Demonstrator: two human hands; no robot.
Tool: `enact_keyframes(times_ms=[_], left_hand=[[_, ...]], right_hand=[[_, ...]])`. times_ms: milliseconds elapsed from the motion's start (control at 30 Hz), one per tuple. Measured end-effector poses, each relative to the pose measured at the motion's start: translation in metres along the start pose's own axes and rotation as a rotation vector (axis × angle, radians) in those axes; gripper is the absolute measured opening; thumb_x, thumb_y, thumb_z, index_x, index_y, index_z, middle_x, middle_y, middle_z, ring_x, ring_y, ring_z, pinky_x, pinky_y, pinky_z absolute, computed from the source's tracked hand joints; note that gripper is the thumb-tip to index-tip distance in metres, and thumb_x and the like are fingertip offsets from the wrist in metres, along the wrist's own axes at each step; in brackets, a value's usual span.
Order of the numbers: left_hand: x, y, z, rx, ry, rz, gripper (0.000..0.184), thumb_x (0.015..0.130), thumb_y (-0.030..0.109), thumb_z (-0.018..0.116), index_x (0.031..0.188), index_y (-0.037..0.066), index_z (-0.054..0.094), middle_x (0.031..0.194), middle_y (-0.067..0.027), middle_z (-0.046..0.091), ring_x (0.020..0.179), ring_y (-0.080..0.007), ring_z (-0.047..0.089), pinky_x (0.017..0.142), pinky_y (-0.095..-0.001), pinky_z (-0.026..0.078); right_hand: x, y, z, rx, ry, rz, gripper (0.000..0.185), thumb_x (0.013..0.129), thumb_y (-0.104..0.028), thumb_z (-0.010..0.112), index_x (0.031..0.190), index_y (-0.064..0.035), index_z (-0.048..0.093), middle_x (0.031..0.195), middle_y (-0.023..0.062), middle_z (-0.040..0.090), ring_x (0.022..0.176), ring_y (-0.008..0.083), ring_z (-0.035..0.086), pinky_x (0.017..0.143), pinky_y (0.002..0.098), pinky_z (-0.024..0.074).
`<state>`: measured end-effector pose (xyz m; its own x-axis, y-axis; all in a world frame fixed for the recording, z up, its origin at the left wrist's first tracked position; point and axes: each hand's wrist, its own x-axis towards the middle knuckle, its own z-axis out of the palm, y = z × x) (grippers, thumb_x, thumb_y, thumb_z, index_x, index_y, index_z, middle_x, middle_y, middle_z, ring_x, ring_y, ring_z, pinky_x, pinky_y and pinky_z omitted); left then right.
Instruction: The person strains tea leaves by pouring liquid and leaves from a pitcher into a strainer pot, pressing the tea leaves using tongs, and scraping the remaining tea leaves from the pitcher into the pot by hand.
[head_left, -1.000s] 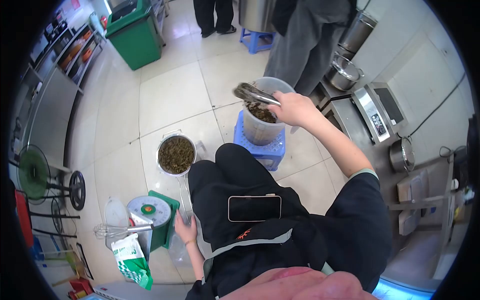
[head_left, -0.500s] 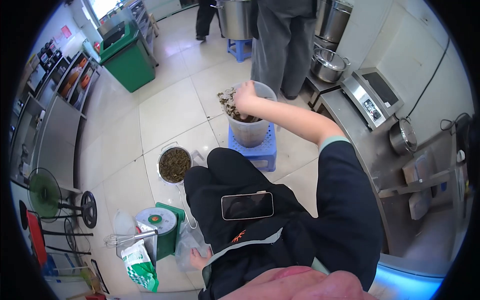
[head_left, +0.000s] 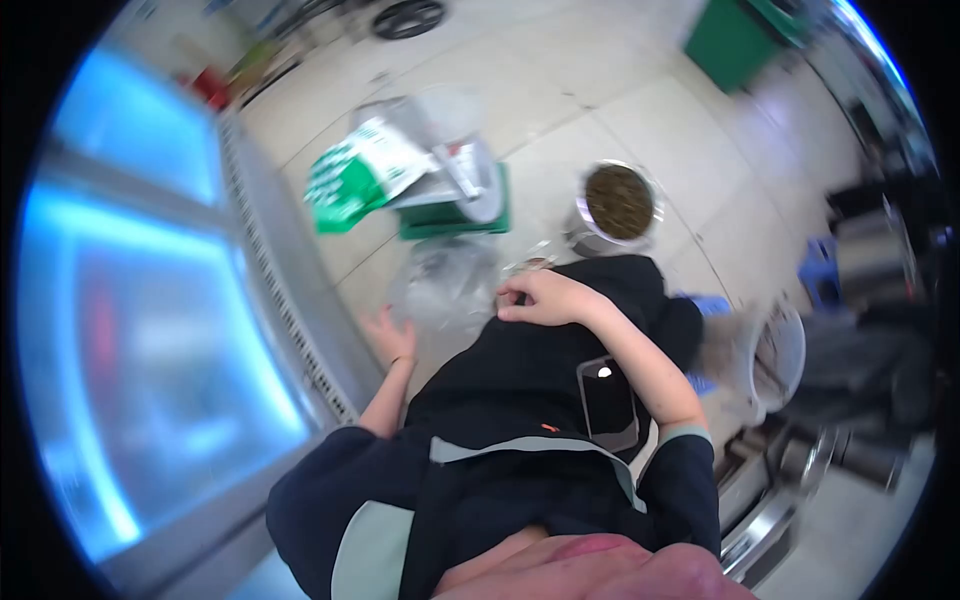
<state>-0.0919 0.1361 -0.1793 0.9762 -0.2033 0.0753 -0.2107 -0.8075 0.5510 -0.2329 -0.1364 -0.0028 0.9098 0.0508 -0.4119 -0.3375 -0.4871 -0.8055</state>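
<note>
My left hand (head_left: 388, 336) is open, its fingers spread beside a crumpled clear plastic bag (head_left: 452, 278) on the floor. My right hand (head_left: 548, 297) is over my lap with its fingers curled; whether something small is between them is blurred. Just beyond its knuckles shows a thin curved metal handle (head_left: 530, 264). A metal pot (head_left: 592, 232) filled with dark, leafy-looking matter (head_left: 618, 201) stands on the floor ahead. To the right is a translucent plastic bucket (head_left: 782, 355), smeared by motion. A phone (head_left: 607, 398) lies on my thigh.
A green scale (head_left: 488, 206) stands ahead, with a green-and-white bag (head_left: 362, 172) and a whisk (head_left: 457, 172) by it. On my left is a blue-lit glass-door cabinet (head_left: 170, 330). A green bin (head_left: 735, 45) is farther off, and a blue stool (head_left: 820, 270) at the right.
My view has swung left. My right hand has left the bucket and come across over my lap. The left hand now shows fully, with fingers spread near the plastic bag.
</note>
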Motion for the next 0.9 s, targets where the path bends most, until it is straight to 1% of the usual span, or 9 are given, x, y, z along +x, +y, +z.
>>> enact_keyframes(times_ms=[133, 200, 267, 467, 600, 700, 733, 767, 900], left_hand=[[-0.016, -0.016, 0.057, -0.117, -0.145, 0.120, 0.039, 0.069, -0.004, 0.053, 0.104, 0.011, 0.055, 0.115, -0.0148, 0.052, 0.117, -0.0341, 0.043, 0.101, -0.0409, 0.033], [-0.010, 0.000, 0.054, -0.113, -0.097, 0.335, 0.041, 0.068, -0.007, 0.048, 0.105, 0.010, 0.057, 0.118, -0.0150, 0.052, 0.097, -0.0307, 0.057, 0.088, -0.0379, 0.045], [0.015, 0.013, 0.041, -0.274, -0.546, 0.222, 0.049, 0.069, -0.007, 0.044, 0.112, 0.010, 0.057, 0.124, -0.0167, 0.050, 0.068, -0.0214, 0.063, 0.064, -0.0320, 0.052], [0.069, 0.096, -0.021, -0.598, -0.775, 0.190, 0.060, 0.070, -0.005, 0.046, 0.128, 0.008, 0.048, 0.128, -0.0165, 0.051, 0.049, -0.0117, 0.057, 0.047, -0.0261, 0.049], [0.094, 0.106, -0.033, -0.369, -0.879, 0.281, 0.064, 0.068, -0.003, 0.049, 0.132, 0.004, 0.043, 0.120, -0.0155, 0.056, 0.049, -0.0110, 0.057, 0.049, -0.0237, 0.049], [0.087, 0.111, -0.038, -0.349, -0.813, 0.278, 0.058, 0.068, -0.005, 0.049, 0.125, 0.003, 0.052, 0.128, -0.0137, 0.052, 0.101, -0.0222, 0.059, 0.064, -0.0263, 0.051], [0.102, 0.073, -0.020, -0.219, -0.657, 0.590, 0.053, 0.069, -0.005, 0.049, 0.121, 0.005, 0.056, 0.129, -0.0164, 0.051, 0.109, -0.0295, 0.056, 0.083, -0.0330, 0.048], [0.102, 0.063, -0.022, -0.113, -0.564, 0.523, 0.046, 0.070, -0.001, 0.052, 0.115, 0.005, 0.061, 0.128, -0.0192, 0.051, 0.114, -0.0328, 0.052, 0.096, -0.0374, 0.040], [0.101, 0.059, -0.019, 0.233, -0.460, 0.569, 0.038, 0.073, 0.029, 0.066, 0.102, 0.005, 0.067, 0.116, -0.0201, 0.058, 0.104, -0.0340, 0.058, 0.091, -0.0388, 0.043]], right_hand=[[0.059, 0.035, 0.042, 0.000, -0.002, -0.004, 0.059, 0.077, -0.048, 0.063, 0.113, -0.0016, 0.059, 0.105, 0.0197, 0.062, 0.101, 0.0310, 0.058, 0.087, 0.0366, 0.0452], [0.085, 0.051, 0.064, -0.118, -0.090, 0.022, 0.059, 0.078, -0.050, 0.062, 0.113, -0.0025, 0.058, 0.107, 0.0212, 0.059, 0.102, 0.0325, 0.057, 0.088, 0.0373, 0.0442], [0.093, 0.050, 0.072, -0.246, -0.174, 0.104, 0.057, 0.078, -0.049, 0.061, 0.114, -0.0052, 0.058, 0.111, 0.0228, 0.057, 0.106, 0.0353, 0.054, 0.091, 0.0392, 0.0422], [0.105, 0.055, 0.080, -0.260, -0.156, 0.162, 0.056, 0.080, -0.046, 0.059, 0.128, -0.0209, 0.048, 0.126, 0.0254, 0.044, 0.116, 0.0383, 0.045, 0.095, 0.0419, 0.0399], [0.130, 0.046, 0.093, -0.282, -0.039, 0.488, 0.051, 0.082, -0.039, 0.053, 0.131, -0.0268, 0.045, 0.139, 0.0230, 0.024, 0.114, 0.0406, 0.045, 0.094, 0.0451, 0.0397], [0.163, 0.088, 0.113, -0.383, 0.480, 0.646, 0.033, 0.081, -0.018, 0.053, 0.114, -0.0136, 0.056, 0.111, 0.0120, 0.051, 0.096, 0.0297, 0.057, 0.071, 0.0466, 0.0475], [0.158, 0.080, 0.102, -0.336, 0.692, 0.784, 0.034, 0.079, -0.013, 0.055, 0.113, -0.0098, 0.053, 0.100, 0.0084, 0.056, 0.090, 0.0286, 0.059, 0.063, 0.0449, 0.0472], [0.145, 0.066, 0.081, -0.290, 0.698, 0.797, 0.038, 0.078, -0.011, 0.055, 0.116, -0.0081, 0.049, 0.098, 0.0065, 0.055, 0.090, 0.0273, 0.058, 0.062, 0.0439, 0.0465], [0.194, 0.103, 0.058, -0.254, 0.737, 0.758, 0.036, 0.079, -0.013, 0.057, 0.115, -0.0070, 0.057, 0.111, 0.0088, 0.053, 0.101, 0.0284, 0.050, 0.071, 0.0448, 0.0406]])
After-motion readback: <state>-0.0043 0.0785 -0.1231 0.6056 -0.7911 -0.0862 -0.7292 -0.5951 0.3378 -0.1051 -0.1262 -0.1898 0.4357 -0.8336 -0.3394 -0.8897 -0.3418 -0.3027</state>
